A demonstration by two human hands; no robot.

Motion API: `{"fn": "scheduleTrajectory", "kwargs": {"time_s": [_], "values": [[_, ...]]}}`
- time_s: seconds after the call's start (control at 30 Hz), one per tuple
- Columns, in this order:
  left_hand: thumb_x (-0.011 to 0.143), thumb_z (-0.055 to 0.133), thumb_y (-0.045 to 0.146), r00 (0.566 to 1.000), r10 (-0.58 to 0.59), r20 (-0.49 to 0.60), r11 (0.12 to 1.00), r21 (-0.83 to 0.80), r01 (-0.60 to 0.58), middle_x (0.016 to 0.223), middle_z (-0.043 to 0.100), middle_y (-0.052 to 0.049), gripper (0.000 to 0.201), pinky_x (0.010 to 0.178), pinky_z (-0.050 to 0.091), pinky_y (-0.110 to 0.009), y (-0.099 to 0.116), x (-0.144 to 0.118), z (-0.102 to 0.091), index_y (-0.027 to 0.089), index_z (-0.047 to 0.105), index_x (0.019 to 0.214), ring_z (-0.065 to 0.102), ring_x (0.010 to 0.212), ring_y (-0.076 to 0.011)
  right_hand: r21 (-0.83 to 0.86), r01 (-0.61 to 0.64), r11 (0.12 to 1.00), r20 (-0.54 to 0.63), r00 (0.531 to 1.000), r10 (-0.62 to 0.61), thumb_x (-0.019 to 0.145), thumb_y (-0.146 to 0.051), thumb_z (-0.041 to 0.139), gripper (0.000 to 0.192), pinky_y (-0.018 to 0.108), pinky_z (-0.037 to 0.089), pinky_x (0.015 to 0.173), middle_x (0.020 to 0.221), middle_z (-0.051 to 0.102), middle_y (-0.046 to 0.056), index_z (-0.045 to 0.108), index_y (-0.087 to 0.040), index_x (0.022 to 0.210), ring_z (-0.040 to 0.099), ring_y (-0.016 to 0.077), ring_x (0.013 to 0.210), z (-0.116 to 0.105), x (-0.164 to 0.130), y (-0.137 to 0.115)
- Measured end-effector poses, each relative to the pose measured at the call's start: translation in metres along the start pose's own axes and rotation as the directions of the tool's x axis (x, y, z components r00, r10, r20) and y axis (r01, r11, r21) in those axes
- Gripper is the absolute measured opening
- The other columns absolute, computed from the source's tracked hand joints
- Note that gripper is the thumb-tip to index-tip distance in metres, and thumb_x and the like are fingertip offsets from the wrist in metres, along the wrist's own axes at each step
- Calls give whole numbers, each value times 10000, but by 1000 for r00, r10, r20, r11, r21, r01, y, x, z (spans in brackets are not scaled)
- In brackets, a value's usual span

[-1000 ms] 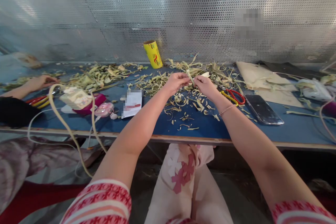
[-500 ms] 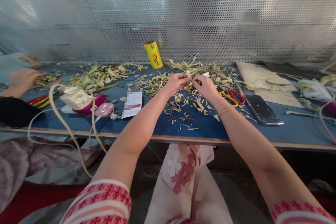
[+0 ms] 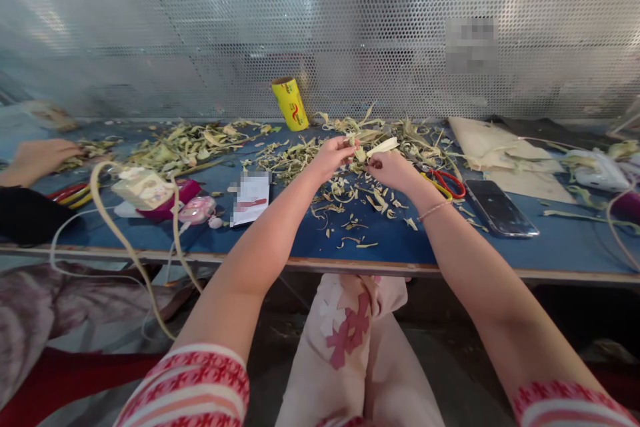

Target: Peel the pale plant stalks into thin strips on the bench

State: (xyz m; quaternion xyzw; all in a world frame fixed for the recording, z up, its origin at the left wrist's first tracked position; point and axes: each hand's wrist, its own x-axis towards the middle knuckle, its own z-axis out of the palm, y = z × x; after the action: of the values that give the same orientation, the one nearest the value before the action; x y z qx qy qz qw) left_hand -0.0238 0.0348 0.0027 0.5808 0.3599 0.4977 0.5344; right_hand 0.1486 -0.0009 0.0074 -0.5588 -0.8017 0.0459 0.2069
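Both hands up over the blue tabletop (image 3: 280, 243), close together near its far middle. My left hand (image 3: 334, 157) has its fingers pinched shut on the near end of a pale leaf strip (image 3: 383, 145); my right hand (image 3: 395, 170) sits just beside and below, fingers curled, thumb and forefinger apparently closed on the same piece or a sliver of it — I cannot tell exactly where the grip lands. The strip is lifted off the tabletop, above the scatter of cut scraps (image 3: 357, 203). Its long axis runs roughly left to right, free end pointing right and slightly up, toward the far pile of husks (image 3: 395, 130). Held between two hands like this, I judge it is being pulled apart or peeled, with the waste dropping straight below. Red-and-yellow scissors (image 3: 445, 183) lie just right of the right hand, a dark phone (image 3: 500, 208) beyond them. Yellow roll (image 3: 290, 103) stands tilted by the perforated wall. A co-worker's hand (image 3: 37, 157) rests at far left on another heap.
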Motion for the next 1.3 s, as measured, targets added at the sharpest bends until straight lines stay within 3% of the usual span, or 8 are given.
{"fn": "scheduleTrajectory", "kwargs": {"time_s": [0.17,0.3,0.47,0.73,0.97,1.07,1.17,1.3], "values": [[779,596,93,1000,-23,-18,999,-23,22,836,612,-17,175,751,498,-262,-1,2,-2,123,589,952,554,669,-64,-156,-34,987,410,907,96,809,-520,543,438,297,395,612,635,644,93,623,-166,563,565,178,603,-14,-5,-2],[777,600,79,994,-68,-81,996,-62,63,826,595,8,304,761,542,-312,0,1,-1,184,474,1033,607,709,-91,-160,-13,987,526,845,96,778,-426,583,392,314,402,606,559,601,84,576,-176,477,547,179,558,-16,-6,-4],[787,567,56,993,-76,-86,996,-60,71,816,592,29,337,797,559,-351,-3,2,-3,213,409,1039,630,720,-89,-127,24,992,525,850,47,727,-233,551,201,282,368,555,578,605,57,584,-175,537,545,164,581,-14,-4,-3],[761,583,75,997,-56,-59,997,44,59,867,616,-7,392,794,552,-350,-7,6,-13,196,408,1091,639,739,-112,72,-116,991,442,894,73,778,-287,497,217,272,368,513,767,668,60,677,-165,764,515,130,535,-22,-4,-1],[691,602,59,996,-15,-94,970,240,37,878,625,-17,479,775,526,-332,-9,13,-22,188,400,1106,611,680,-109,-150,-109,983,294,944,150,837,-218,401,331,293,435,662,928,696,181,711,-99,834,632,223,809,-15,1,5],[687,609,76,990,54,-134,898,440,11,843,606,-26,463,788,506,-340,-8,16,-33,184,436,1103,606,713,-143,-211,-137,968,250,950,189,846,-277,405,367,309,441,699,969,692,213,714,-81,881,639,265,898,-12,3,11],[659,633,62,968,202,-151,711,702,-39,792,574,-45,478,894,453,-364,-7,17,-46,174,494,1103,602,861,-214,-234,-147,961,241,949,204,853,-335,414,391,311,447,704,915,701,204,719,-90,858,647,278,896,-11,4,15],[655,605,33,961,227,-159,564,826,4,799,568,-78,464,958,406,-397,-6,16,-61,167,536,1093,574,962,-270,-223,-175,959,237,945,227,859,-399,424,421,312,451,683,750,693,168,718,-102,807,653,264,809,-10,4,16]]}}
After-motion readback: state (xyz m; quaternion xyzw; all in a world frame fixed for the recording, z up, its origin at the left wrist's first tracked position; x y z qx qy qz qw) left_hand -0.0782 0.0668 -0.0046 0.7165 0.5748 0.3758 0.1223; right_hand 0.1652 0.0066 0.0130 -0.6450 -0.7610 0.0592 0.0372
